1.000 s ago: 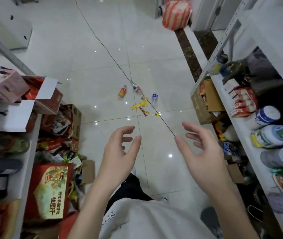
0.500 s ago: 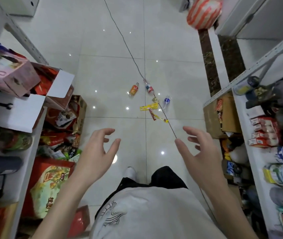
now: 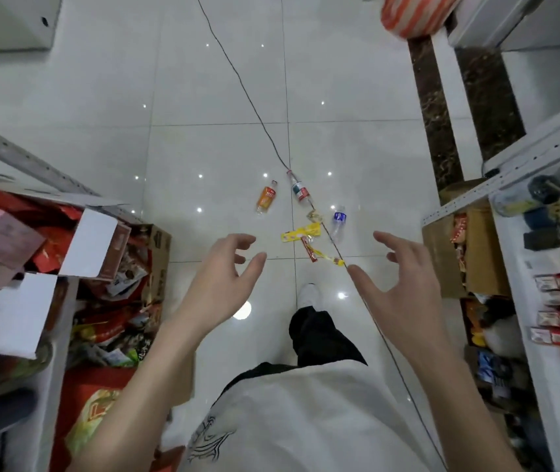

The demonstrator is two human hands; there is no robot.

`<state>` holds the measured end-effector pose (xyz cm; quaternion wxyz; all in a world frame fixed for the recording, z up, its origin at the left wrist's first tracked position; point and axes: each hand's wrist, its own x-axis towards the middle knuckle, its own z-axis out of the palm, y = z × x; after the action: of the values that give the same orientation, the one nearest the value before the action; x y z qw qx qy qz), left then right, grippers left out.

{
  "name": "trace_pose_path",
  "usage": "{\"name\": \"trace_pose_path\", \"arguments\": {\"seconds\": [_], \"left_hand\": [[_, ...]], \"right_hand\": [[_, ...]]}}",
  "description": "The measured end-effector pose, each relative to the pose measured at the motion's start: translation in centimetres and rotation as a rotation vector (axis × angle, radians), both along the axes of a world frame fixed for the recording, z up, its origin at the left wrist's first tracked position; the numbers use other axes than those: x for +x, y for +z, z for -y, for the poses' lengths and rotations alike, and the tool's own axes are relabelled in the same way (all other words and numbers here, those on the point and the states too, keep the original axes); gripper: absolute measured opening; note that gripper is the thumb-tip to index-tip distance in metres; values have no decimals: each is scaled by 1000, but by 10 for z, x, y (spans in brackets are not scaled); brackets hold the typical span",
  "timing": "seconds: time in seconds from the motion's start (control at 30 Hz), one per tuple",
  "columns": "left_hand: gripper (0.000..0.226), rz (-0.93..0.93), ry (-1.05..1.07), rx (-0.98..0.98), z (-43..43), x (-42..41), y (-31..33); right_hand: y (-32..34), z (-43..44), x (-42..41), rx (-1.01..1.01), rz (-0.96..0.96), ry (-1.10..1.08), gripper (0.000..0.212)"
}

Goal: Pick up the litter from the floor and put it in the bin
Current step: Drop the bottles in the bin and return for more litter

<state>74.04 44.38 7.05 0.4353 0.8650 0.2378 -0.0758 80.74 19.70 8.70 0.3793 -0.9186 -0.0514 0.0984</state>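
Note:
Litter lies on the white tiled floor ahead: an orange-labelled bottle [image 3: 265, 199], a clear bottle with a red and white label [image 3: 299, 191], a clear bottle with a blue label [image 3: 338, 222], a yellow wrapper [image 3: 300, 232], a red and yellow wrapper [image 3: 319, 254] and a small clear scrap [image 3: 314, 216]. My left hand [image 3: 219, 284] and my right hand [image 3: 399, 291] hover in the air in front of me with fingers loosely spread, holding nothing, short of the litter. An orange and white striped bag-like thing [image 3: 411, 11] stands at the far top right; whether it is the bin is unclear.
A thin dark cable [image 3: 237, 76] runs diagonally across the floor through the litter. Shelves with boxes and red packets [image 3: 108, 301] line the left. A shelf rack with jars, cartons and a cardboard box [image 3: 476, 253] lines the right. My white shoe [image 3: 308, 294] steps forward.
I have walked forward along the aisle, so the litter lies closer. The view has tilted further down. Both hands stay raised and empty.

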Motion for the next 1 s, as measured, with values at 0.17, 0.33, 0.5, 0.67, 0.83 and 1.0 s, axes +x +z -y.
{"name": "trace_pose_path", "arguments": {"seconds": [0.17,0.33,0.5,0.67,0.83,1.0], "left_hand": [[43,-16,11,-33,-12,98,-9],[44,-62,46,-42,-54,166,-44],[48,-135,59,-40,-112,227,-106],[53,-274,-42,16,-166,286,-181],[53,-359,-75,60,-200,338,-260],[53,-414,-102,93,-212,377,-349]], "right_hand": [[-18,-23,97,-40,13,46,61],[-48,-63,175,-77,8,75,65],[-96,-120,231,-107,-37,53,65],[-161,-184,281,-127,-94,18,62],[-239,-230,329,-171,-143,-12,60],[-325,-244,361,-199,-161,-39,62]]}}
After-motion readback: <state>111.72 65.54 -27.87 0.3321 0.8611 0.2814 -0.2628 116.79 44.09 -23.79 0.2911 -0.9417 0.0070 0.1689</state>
